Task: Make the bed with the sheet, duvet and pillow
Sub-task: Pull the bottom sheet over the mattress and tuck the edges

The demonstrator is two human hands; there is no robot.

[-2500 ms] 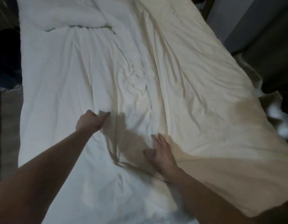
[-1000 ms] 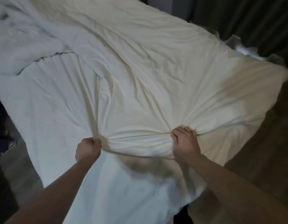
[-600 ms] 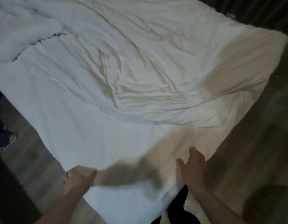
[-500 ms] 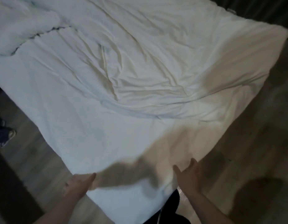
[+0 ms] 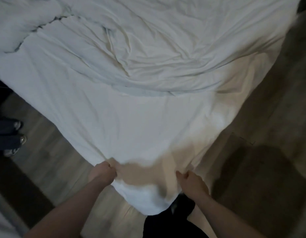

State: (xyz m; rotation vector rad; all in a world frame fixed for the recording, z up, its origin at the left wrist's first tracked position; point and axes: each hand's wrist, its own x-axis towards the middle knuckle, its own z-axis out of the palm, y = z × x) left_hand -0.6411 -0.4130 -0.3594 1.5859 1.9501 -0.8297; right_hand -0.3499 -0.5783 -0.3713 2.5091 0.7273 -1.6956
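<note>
Duvet (image 5: 131,121) fabric, white and creased, is spread over the bed, its near corner hanging toward the wooden floor (image 5: 51,152). That corner's edge is gripped on the left by the left hand (image 5: 104,171), fingers curled into the cloth, and on the right by the right hand (image 5: 191,183), which is closed on a bunched fold. A raised wrinkled layer is seen across the far middle, and a fluffier white mass (image 5: 20,19) at the far left. Shoes (image 5: 15,140) and dark trouser legs are visible at the left edge, on the floor.
</note>
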